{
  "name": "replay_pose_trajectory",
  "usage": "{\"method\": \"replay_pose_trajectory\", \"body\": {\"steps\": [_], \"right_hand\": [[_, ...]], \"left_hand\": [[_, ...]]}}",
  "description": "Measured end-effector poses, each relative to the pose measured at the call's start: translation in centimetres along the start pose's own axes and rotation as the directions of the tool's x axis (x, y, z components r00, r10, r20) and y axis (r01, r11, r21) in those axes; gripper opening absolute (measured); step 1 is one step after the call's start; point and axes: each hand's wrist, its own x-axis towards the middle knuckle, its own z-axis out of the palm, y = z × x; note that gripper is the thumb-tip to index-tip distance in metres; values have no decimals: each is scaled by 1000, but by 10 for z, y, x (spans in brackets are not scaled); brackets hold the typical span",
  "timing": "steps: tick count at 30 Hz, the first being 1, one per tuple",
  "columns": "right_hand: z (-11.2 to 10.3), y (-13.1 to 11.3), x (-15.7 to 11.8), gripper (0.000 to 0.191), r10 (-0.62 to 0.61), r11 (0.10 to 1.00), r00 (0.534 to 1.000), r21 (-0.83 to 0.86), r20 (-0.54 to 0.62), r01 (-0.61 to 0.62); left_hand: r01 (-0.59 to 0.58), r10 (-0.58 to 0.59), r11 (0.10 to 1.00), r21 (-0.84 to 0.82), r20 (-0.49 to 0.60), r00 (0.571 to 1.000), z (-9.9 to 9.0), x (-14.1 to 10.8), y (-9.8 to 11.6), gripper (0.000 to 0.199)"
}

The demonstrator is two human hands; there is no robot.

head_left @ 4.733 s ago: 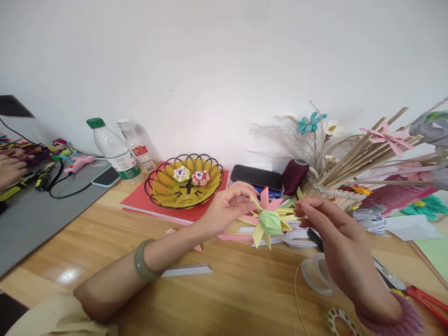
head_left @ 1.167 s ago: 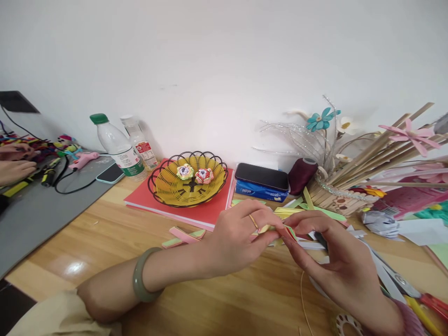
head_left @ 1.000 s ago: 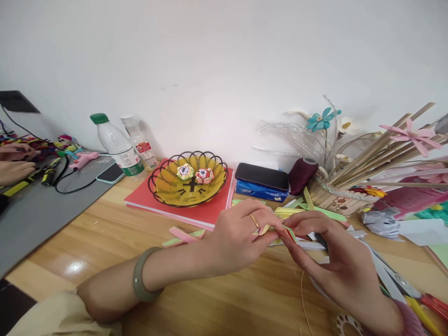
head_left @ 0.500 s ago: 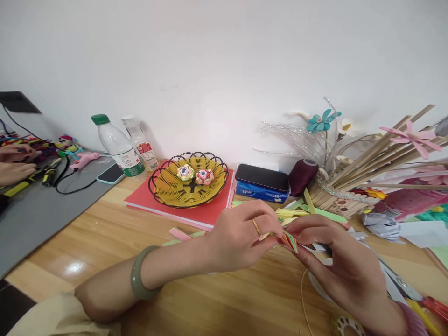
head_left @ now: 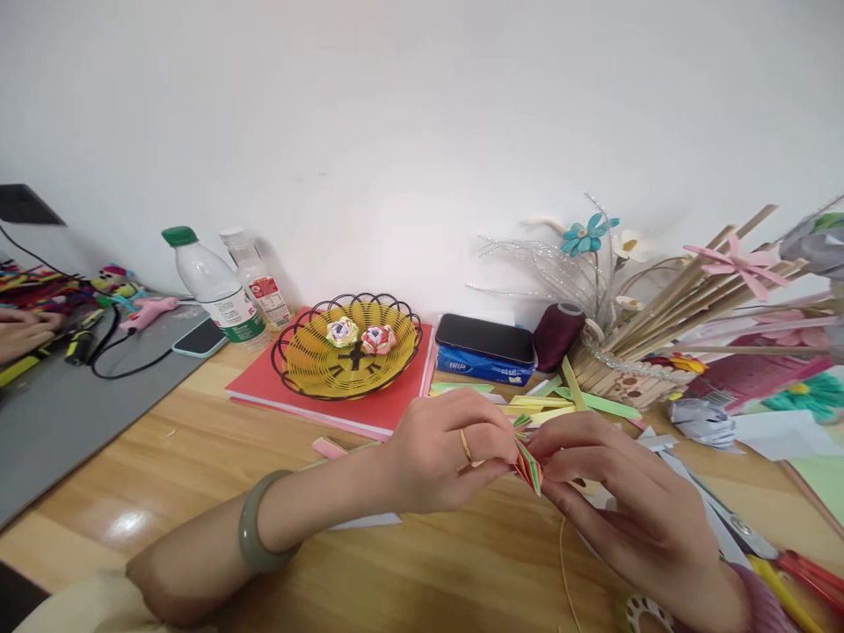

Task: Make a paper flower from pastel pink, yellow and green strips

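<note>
Between my two hands, above the wooden table (head_left: 422, 580), is a small piece of folded coloured paper (head_left: 529, 470) with green, orange and red layers. My left hand (head_left: 448, 453), wearing a gold ring, pinches its left side with thumb and fingers. From the other side my right hand (head_left: 626, 492) closes its thumb and fingertips on the right edge. Part of the paper is hidden behind the fingers. Just behind the hands lie loose yellow and green paper strips (head_left: 537, 403).
A yellow basket (head_left: 309, 374) holding two paper flowers (head_left: 378, 339) stands on a red sheet (head_left: 254, 378). Behind are bottles (head_left: 211, 286), a phone (head_left: 484, 337) on a blue tissue pack (head_left: 484, 365) and a thread spool (head_left: 557, 336). Scissors (head_left: 745, 527) lie right. Another person's hand (head_left: 26, 332) is far left.
The folded paper has turned in my fingers and more of its layers show. The whole view has shifted slightly, so the background things sit a little further left.
</note>
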Motion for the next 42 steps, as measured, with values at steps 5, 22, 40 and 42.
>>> {"method": "replay_pose_trajectory", "body": {"steps": [5, 22, 40, 42], "right_hand": [[-1, 0, 1, 17, -17, 1000, 1000, 13, 21, 17], [-2, 12, -2, 9, 525, 670, 766, 375, 371, -640], [3, 5, 5, 26, 602, 194, 562, 579, 567, -792], [4, 5, 6, 26, 595, 183, 573, 599, 563, -779]], "left_hand": [[2, -2, 1000, 3, 28, 1000, -1, 1, 1, 9], [837, -759, 380, -395, 385, 526, 1, 5, 7, 24], [810, -722, -125, -574, 612, 322, -3, 6, -2, 21], [806, -723, -128, -578, 611, 322, -2, 4, -2, 19]]}}
